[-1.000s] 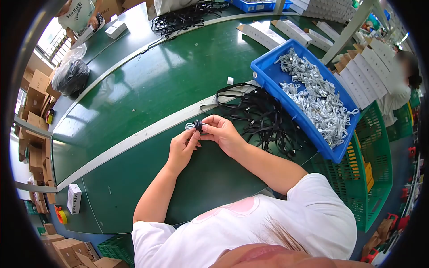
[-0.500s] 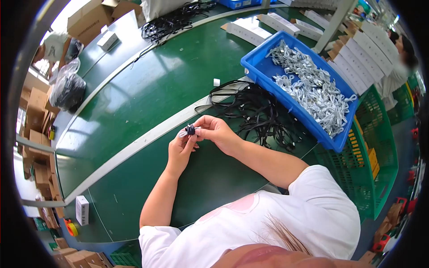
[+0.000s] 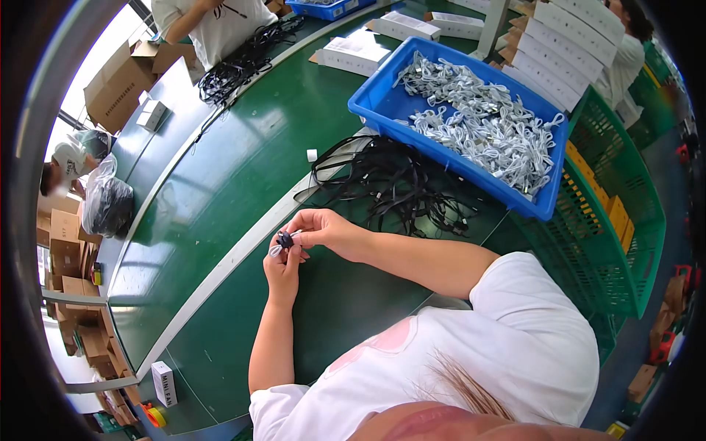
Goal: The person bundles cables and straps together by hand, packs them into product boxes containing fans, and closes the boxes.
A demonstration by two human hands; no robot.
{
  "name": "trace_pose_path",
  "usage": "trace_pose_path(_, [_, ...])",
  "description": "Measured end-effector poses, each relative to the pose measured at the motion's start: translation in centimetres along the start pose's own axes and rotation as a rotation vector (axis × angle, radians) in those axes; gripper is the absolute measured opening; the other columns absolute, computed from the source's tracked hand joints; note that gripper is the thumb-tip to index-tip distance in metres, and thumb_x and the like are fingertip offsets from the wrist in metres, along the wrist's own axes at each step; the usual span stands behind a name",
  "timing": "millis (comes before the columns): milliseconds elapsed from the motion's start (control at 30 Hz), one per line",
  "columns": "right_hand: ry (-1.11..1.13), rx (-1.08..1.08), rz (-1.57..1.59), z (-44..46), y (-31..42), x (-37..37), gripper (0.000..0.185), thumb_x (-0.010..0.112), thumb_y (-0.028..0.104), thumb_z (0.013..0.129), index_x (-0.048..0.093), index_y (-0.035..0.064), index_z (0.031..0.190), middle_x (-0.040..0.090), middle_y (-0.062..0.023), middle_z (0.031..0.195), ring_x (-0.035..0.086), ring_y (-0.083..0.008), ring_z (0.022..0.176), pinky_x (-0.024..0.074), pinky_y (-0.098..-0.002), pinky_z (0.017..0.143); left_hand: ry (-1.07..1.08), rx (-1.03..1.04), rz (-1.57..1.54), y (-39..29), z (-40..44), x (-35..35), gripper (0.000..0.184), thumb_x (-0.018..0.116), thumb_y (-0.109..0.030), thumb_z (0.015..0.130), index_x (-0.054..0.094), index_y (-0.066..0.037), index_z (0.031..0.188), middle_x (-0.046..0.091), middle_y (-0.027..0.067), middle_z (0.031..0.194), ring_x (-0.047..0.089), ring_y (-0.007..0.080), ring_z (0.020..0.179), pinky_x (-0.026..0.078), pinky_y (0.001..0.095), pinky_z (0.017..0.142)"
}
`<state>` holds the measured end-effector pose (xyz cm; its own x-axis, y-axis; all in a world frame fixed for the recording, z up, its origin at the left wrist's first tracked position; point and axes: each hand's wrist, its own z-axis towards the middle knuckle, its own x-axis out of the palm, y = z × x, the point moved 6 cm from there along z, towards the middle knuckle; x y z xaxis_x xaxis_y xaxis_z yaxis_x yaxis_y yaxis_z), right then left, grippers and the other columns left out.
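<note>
Both my hands are up over the green table, pinching one small cable bundle (image 3: 284, 239). It shows white loops at its sides and a dark strap wound around its middle. My left hand (image 3: 282, 275) grips it from below, and my right hand (image 3: 331, 233) closes on it from the right with thumb and forefinger. Just beyond my right forearm lies a tangled heap of black straps (image 3: 390, 176). A blue tray (image 3: 441, 158) behind that heap holds many bundled white cables (image 3: 489, 125).
White boxes (image 3: 353, 56) lie along the far side, with more stacked (image 3: 562, 55) at right. A green crate (image 3: 625, 272) stands by my right side. A box marked MINI FAN (image 3: 164, 384) and yellow tape (image 3: 154, 417) sit at left. Other people work across the table.
The view has turned, so the tray and straps appear further left. Another person's torso now shows at the back. My hands keep hold of the cable bundle, their grip nearly the same.
</note>
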<state>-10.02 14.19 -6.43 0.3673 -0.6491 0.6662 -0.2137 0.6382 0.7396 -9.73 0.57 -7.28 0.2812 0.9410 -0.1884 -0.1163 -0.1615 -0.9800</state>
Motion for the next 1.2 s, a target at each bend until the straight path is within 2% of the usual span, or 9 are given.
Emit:
trace_pose_path(100, [0.033, 0.034, 0.055, 0.0, -0.4, -0.1, 0.008, 0.065, 0.003, 0.090, 0.060, 0.0022, 0.097, 0.065, -0.0135, 0.113, 0.063, -0.0169, 0.090, 0.0538, -0.0294, 0.077, -0.022, 0.023, -0.025, 0.1, -0.1, -0.2, 0.034, 0.059, -0.007, 0.095, 0.056, 0.002, 0.128, 0.066, 0.0076, 0.090, 0.060, 0.0128, 0.070, 0.049, 0.0211, 0.063])
trace_pose_path(300, [0.080, 0.097, 0.138, 0.1, -0.6, 0.5, 0.011, 0.066, 0.004, 0.089, 0.061, 0.0010, 0.098, 0.067, -0.0130, 0.105, 0.066, -0.0185, 0.087, 0.0561, -0.0277, 0.075, -0.039, 0.064, -0.033, -0.5, -0.7, 0.0, 0.032, 0.055, -0.011, 0.097, 0.053, 0.003, 0.126, 0.064, 0.0115, 0.098, 0.058, 0.0133, 0.075, 0.049, 0.0219, 0.068])
trace_pose_path(467, [0.110, 0.140, 0.162, -0.2, -0.4, 0.7, 0.010, 0.066, 0.003, 0.090, 0.060, 0.0010, 0.098, 0.066, -0.0134, 0.111, 0.068, -0.0212, 0.092, 0.0578, -0.0289, 0.081, -0.049, 0.251, 0.088, -1.6, -0.5, -0.1, 0.039, 0.064, -0.004, 0.088, 0.056, 0.002, 0.126, 0.066, 0.0085, 0.091, 0.061, 0.0148, 0.072, 0.051, 0.0227, 0.067])
trace_pose_path(633, [0.036, 0.095, 0.212, -0.3, -0.3, 0.5, 0.011, 0.065, 0.001, 0.091, 0.060, 0.0006, 0.100, 0.067, -0.0140, 0.108, 0.069, -0.0219, 0.095, 0.0580, -0.0291, 0.084, -0.060, 0.079, 0.049, -1.0, -0.6, -0.3, 0.042, 0.065, -0.002, 0.084, 0.057, 0.001, 0.126, 0.068, 0.0089, 0.095, 0.061, 0.0162, 0.073, 0.051, 0.0250, 0.070])
trace_pose_path(767, [-0.062, 0.021, 0.282, -1.2, 1.8, 0.7, 0.014, 0.064, 0.000, 0.091, 0.058, 0.0005, 0.104, 0.066, -0.0166, 0.108, 0.069, -0.0246, 0.095, 0.0561, -0.0331, 0.090, -0.023, 0.239, 0.136, -1.5, -0.5, -0.5, 0.050, 0.068, -0.001, 0.080, 0.057, -0.002, 0.129, 0.069, 0.0077, 0.094, 0.060, 0.0156, 0.071, 0.050, 0.0247, 0.069])
trace_pose_path(933, [-0.115, -0.144, 0.062, -4.1, 12.2, -0.6, 0.012, 0.063, 0.001, 0.093, 0.060, 0.0008, 0.105, 0.068, -0.0147, 0.101, 0.070, -0.0245, 0.093, 0.0564, -0.0348, 0.090, 0.196, 0.225, 0.085, -3.3, -0.6, 1.7, 0.055, 0.072, 0.000, 0.077, 0.059, -0.005, 0.131, 0.070, 0.0062, 0.092, 0.058, 0.0130, 0.067, 0.049, 0.0221, 0.065])
trace_pose_path(967, [-0.148, -0.227, -0.056, -4.3, 14.9, -2.7, 0.016, 0.064, 0.002, 0.093, 0.059, 0.0016, 0.108, 0.066, -0.0163, 0.105, 0.070, -0.0273, 0.094, 0.0556, -0.0414, 0.092, 0.190, 0.222, 0.076, -3.2, -0.4, 1.8, 0.055, 0.072, 0.000, 0.077, 0.059, -0.005, 0.131, 0.070, 0.0062, 0.092, 0.058, 0.0130, 0.067, 0.049, 0.0221, 0.065])
trace_pose_path(1067, [-0.457, -0.421, -0.368, -5.0, 24.2, -8.9, 0.017, 0.062, 0.003, 0.094, 0.058, -0.0009, 0.110, 0.065, -0.0183, 0.105, 0.069, -0.0281, 0.096, 0.0548, -0.0370, 0.095, 0.221, 0.235, 0.212, -2.9, -0.3, 2.2, 0.056, 0.072, 0.000, 0.076, 0.060, -0.006, 0.130, 0.071, 0.0049, 0.091, 0.057, 0.0114, 0.066, 0.048, 0.0210, 0.063])
trace_pose_path(1200, [-0.609, -0.535, -0.554, -3.2, 34.2, -20.4, 0.016, 0.059, -0.001, 0.094, 0.059, -0.0036, 0.110, 0.068, -0.0166, 0.099, 0.070, -0.0216, 0.093, 0.0557, -0.0282, 0.090, 0.226, 0.184, 0.261, -2.7, 0.2, 2.2, 0.054, 0.072, 0.000, 0.076, 0.062, -0.006, 0.129, 0.071, 0.0042, 0.090, 0.057, 0.0107, 0.065, 0.047, 0.0205, 0.063])
